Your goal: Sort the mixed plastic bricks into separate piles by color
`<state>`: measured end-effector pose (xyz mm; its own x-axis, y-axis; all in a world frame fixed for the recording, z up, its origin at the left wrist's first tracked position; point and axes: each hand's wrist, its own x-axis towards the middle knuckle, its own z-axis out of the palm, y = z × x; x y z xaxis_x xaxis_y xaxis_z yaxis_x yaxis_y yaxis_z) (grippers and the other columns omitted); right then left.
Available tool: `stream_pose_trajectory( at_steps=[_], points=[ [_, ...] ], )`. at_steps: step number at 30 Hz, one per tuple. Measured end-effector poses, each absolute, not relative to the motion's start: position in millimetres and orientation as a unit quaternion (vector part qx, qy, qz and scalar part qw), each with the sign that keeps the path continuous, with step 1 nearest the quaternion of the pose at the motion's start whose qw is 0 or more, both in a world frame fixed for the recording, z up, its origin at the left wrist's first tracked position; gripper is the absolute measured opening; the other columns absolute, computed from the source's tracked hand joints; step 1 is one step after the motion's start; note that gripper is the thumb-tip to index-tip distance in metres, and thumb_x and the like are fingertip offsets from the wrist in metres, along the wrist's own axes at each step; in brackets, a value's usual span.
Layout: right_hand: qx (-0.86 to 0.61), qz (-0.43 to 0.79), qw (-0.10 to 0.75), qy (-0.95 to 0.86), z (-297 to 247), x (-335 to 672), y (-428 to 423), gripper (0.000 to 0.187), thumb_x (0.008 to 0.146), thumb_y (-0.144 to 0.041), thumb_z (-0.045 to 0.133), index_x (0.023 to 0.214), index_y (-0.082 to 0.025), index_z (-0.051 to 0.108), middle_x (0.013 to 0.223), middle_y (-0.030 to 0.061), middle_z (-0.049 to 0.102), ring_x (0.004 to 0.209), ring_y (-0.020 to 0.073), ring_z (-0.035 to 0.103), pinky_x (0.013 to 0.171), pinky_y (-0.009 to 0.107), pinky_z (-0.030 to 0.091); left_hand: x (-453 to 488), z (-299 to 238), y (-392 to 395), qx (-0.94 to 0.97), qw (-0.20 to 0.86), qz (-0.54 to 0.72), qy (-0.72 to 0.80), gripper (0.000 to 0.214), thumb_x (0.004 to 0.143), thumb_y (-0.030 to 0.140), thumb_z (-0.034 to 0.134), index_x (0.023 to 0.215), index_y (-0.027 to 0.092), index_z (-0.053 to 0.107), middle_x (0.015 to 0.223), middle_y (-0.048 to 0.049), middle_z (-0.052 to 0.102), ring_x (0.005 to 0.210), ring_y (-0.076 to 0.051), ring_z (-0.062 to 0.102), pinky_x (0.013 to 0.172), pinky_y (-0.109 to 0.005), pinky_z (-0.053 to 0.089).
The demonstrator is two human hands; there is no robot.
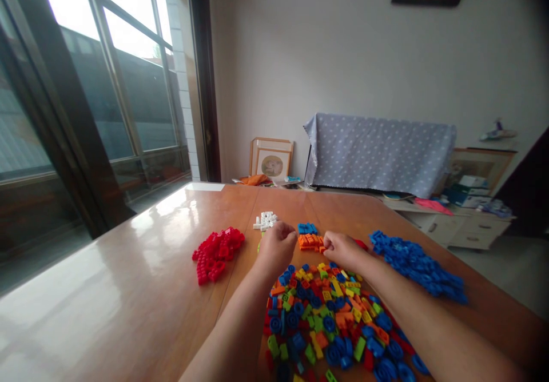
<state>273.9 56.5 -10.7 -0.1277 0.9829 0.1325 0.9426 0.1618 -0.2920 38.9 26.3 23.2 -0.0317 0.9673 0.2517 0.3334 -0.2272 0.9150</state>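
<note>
My left hand is closed, its fingers curled just in front of a small group of white toy building bricks. Whatever it may hold is hidden; a bit of lime green shows behind its wrist. My right hand is closed too, fingertips against the right end of a cluster of orange bricks. Whether a brick sits in its fingers I cannot make out. Behind the orange cluster lie blue bricks. Red pieces peek out beyond the right hand. Below both hands spreads a mixed pile of colourful bricks.
A heap of red bricks lies left on the wooden table, and a long heap of blue bricks lies right. Behind the table are a framed picture, a dotted cloth and a low white cabinet. Glass panels stand left.
</note>
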Motion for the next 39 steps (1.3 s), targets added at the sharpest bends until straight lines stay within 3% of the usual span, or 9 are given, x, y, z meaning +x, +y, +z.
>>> stream_pose_trajectory(
  at_steps=[4, 11, 16, 31, 39],
  points=[
    [-0.662, 0.058, 0.120, -0.737, -8.1, 274.1, 56.2, 0.005, 0.076, -0.023, 0.064, 0.071, -0.022, 0.064, 0.076, -0.0014, 0.069, 0.071, 0.0138, 0.057, 0.060, 0.023, 0.028, 39.0, 23.9, 26.4, 0.607, 0.337, 0.486, 0.530, 0.010, 0.078, 0.027, 0.062, 0.078, 0.017, 0.064, 0.066, 0.0016, 0.060, 0.058, -0.010, 0.050, 0.053, -0.019, 0.033],
    [-0.698, 0.037, 0.101, -0.707, -7.8, 269.6, 56.0, 0.008, 0.081, -0.029, 0.061, 0.077, -0.024, 0.066, 0.075, 0.0000, 0.070, 0.067, 0.0149, 0.056, 0.056, 0.026, 0.023, 38.5, 26.1, 25.8, 0.605, 0.337, 0.481, 0.537, 0.009, 0.077, 0.027, 0.064, 0.079, 0.018, 0.065, 0.067, 0.0016, 0.061, 0.060, -0.011, 0.052, 0.055, -0.020, 0.037],
    [-0.689, 0.029, 0.110, -0.716, -6.0, 269.6, 54.2, 0.012, 0.080, -0.028, 0.060, 0.090, -0.027, 0.067, 0.083, -0.0010, 0.072, 0.074, 0.0152, 0.060, 0.057, 0.025, 0.023, 39.8, 24.1, 26.5, 0.609, 0.331, 0.485, 0.533, 0.010, 0.079, 0.027, 0.063, 0.080, 0.017, 0.065, 0.068, 0.0007, 0.062, 0.062, -0.011, 0.054, 0.054, -0.019, 0.036],
    [-0.692, 0.038, 0.080, -0.716, -1.3, 266.4, 38.9, 0.009, 0.080, -0.032, 0.061, 0.081, -0.026, 0.068, 0.076, -0.0017, 0.071, 0.072, 0.0151, 0.059, 0.057, 0.026, 0.022, 39.0, 25.5, 24.8, 0.610, 0.335, 0.475, 0.538, 0.010, 0.079, 0.026, 0.064, 0.082, 0.017, 0.066, 0.069, 0.0009, 0.062, 0.062, -0.011, 0.054, 0.054, -0.019, 0.038],
    [-0.681, 0.051, 0.080, -0.726, 1.9, 263.7, 43.2, 0.016, 0.080, -0.027, 0.058, 0.083, -0.028, 0.074, 0.085, -0.0008, 0.075, 0.078, 0.0162, 0.062, 0.059, 0.025, 0.027, 40.0, 29.0, 23.2, 0.600, 0.347, 0.480, 0.538, 0.010, 0.078, 0.026, 0.064, 0.080, 0.017, 0.066, 0.068, 0.0003, 0.063, 0.061, -0.011, 0.054, 0.054, -0.018, 0.037]
  ],
)
